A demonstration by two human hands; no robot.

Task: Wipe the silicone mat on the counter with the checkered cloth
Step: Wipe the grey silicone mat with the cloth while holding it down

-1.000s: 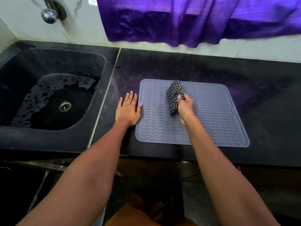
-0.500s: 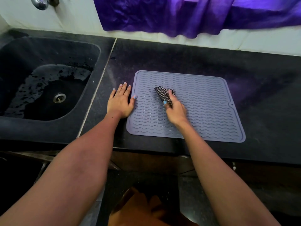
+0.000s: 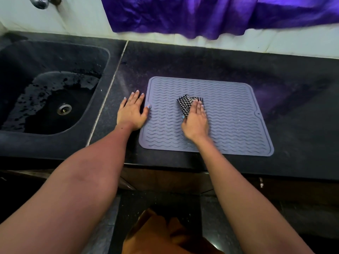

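A grey-blue silicone mat [image 3: 229, 118] with wavy ridges lies flat on the dark counter [image 3: 183, 59]. A black-and-white checkered cloth [image 3: 185, 103] is bunched on the mat, left of its middle. My right hand [image 3: 196, 121] lies flat on the cloth with straight fingers and presses it onto the mat; most of the cloth is hidden under the palm. My left hand [image 3: 131, 112] rests flat on the counter at the mat's left edge, its thumb tip on the mat's rim.
A dark wet sink [image 3: 45, 92] with a metal drain [image 3: 64, 109] sits to the left, with a chrome tap [image 3: 39, 1] above it. A purple curtain [image 3: 201, 13] hangs over the white back wall. The counter's front edge runs just below the mat.
My right hand gripped the cloth upright a second ago; it has now laid it down and flattened over it on the mat. The left hand has stayed at the mat's left edge.
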